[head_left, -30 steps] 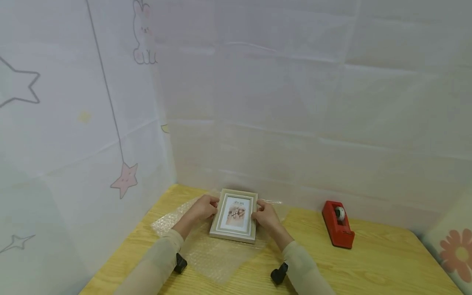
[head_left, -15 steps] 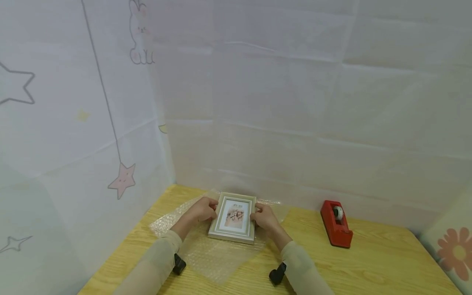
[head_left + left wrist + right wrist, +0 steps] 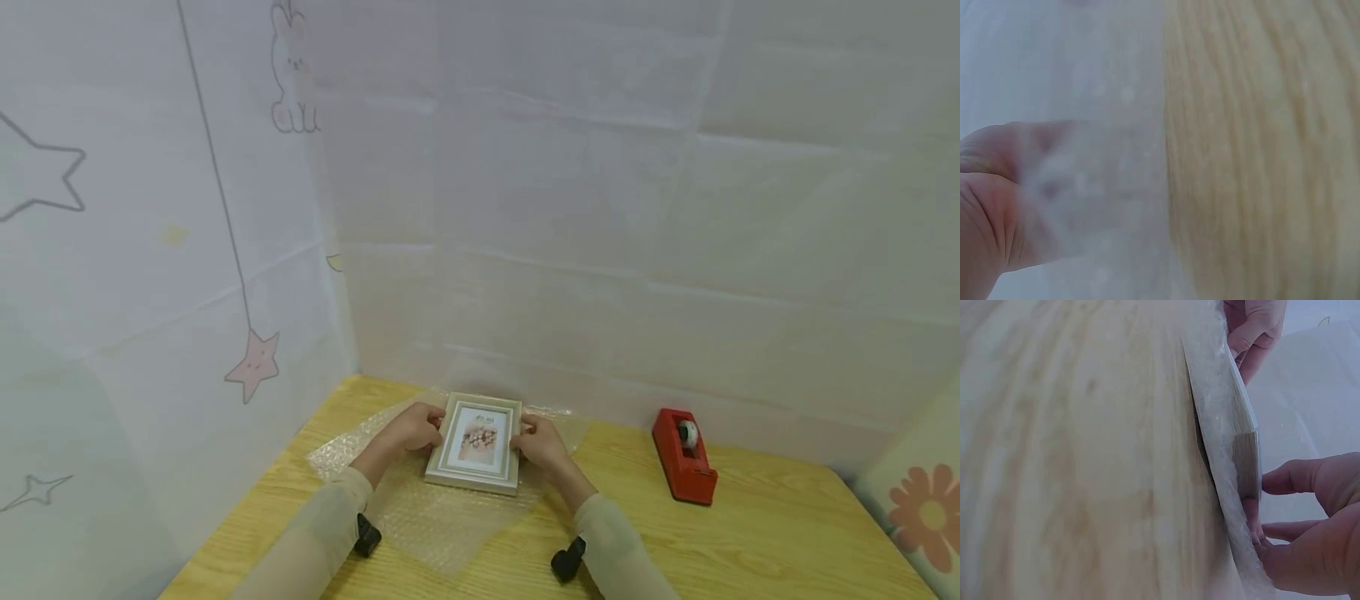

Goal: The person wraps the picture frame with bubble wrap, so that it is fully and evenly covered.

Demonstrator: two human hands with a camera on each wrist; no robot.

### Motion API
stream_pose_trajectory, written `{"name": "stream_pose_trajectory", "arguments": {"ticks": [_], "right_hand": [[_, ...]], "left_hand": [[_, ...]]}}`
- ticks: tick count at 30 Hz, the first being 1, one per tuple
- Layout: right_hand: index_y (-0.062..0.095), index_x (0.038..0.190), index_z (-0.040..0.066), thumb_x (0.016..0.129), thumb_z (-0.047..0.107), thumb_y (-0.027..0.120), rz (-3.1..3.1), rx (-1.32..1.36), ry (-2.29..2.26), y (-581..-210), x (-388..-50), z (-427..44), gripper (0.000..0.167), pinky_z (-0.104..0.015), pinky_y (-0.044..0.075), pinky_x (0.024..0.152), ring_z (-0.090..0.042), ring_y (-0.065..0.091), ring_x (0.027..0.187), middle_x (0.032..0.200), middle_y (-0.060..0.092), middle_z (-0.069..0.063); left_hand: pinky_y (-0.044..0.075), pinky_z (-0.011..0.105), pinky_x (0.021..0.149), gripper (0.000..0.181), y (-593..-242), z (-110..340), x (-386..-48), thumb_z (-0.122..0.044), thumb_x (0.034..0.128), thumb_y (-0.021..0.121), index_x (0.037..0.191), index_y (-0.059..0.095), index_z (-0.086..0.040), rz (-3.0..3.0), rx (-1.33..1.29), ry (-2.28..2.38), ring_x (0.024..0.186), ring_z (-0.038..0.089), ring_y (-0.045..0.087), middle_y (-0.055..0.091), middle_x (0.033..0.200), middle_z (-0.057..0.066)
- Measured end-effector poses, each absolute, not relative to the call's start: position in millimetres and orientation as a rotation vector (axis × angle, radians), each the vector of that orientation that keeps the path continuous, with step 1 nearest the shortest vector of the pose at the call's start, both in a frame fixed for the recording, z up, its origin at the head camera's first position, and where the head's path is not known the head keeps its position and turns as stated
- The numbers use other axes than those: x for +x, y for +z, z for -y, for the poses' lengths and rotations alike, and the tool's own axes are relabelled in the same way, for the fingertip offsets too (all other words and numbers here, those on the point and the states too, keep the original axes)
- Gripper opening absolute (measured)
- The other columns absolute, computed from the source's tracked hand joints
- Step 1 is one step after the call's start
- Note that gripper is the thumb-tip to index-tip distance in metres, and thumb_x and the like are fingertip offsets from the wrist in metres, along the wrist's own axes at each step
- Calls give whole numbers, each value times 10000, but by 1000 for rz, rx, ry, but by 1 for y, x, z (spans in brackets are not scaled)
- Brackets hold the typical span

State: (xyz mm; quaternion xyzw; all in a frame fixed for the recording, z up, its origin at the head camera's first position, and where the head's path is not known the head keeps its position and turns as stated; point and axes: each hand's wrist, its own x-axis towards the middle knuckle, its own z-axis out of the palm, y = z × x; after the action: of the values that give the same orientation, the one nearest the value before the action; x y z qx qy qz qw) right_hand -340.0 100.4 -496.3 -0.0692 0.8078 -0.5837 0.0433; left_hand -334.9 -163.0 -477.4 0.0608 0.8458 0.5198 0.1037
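Observation:
A pale picture frame [image 3: 480,442] with a white mat and a flower print lies face up over a sheet of bubble wrap [image 3: 431,529]. My left hand [image 3: 415,427] grips its left edge. The right hand [image 3: 543,442] holds the opposite edge. In the right wrist view, that hand [image 3: 1319,528] has the thumb on the frame's face and fingers at its underside, beside the bubble wrap [image 3: 1213,394]. Bubble wrap [image 3: 1107,187] covers most of the left hand's fingers in the left wrist view, so their tips are hidden there.
The bubble wrap lies on a yellow wood-grain table [image 3: 637,550]. To the right stands a red tape dispenser [image 3: 686,458] with a roll in it. White printed sheeting [image 3: 525,250] hangs close behind the table and along its left side.
Held by both hands, the frame's far edge has come down slightly over the past second, so it lies flatter. The hands keep their places on its sides.

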Motion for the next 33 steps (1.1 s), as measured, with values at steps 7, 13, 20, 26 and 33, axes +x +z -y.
{"name": "stream_pose_trajectory", "arguments": {"ticks": [7,13,20,26,33], "right_hand": [[598,1310,-117,858,16,677,-2698,-314,-1588,-480,-331,-108,478,-382,553,747,-260,636,891,999,656,-142],[696,1203,-17,908,6,677,-2799,-604,-1518,-469,-317,-125,296,-405,558,792,-277,659,941,1024,674,-125],[640,1289,11,872,-153,643,-2715,-1324,-1169,-468,-281,-135,448,-412,548,890,-308,632,1082,1226,624,-113],[634,1334,44,746,-186,651,-2774,-1628,-619,-466,-255,-133,632,-344,478,999,-201,563,1233,1330,588,-71],[598,1374,98,779,-69,716,-2731,-1876,-359,-483,-236,-128,630,-351,453,1032,-224,542,1255,1397,547,-117]], "left_hand": [[554,371,676,652,-481,163,-342,147,838,642,1458,443,139,-2433,145,1608,753,180,541,545,981,135],[567,379,685,637,-484,162,-350,130,861,676,1455,446,140,-2421,205,1615,756,178,547,558,1046,183],[575,409,725,625,-491,160,-347,100,889,710,1461,458,119,-2387,230,1609,778,203,569,569,1125,203],[581,408,722,633,-486,154,-350,92,891,713,1469,454,109,-2395,229,1610,792,198,586,573,1136,195],[578,415,685,585,-485,147,-347,108,874,705,1418,490,144,-2454,190,1592,725,210,589,595,1068,192]]}}
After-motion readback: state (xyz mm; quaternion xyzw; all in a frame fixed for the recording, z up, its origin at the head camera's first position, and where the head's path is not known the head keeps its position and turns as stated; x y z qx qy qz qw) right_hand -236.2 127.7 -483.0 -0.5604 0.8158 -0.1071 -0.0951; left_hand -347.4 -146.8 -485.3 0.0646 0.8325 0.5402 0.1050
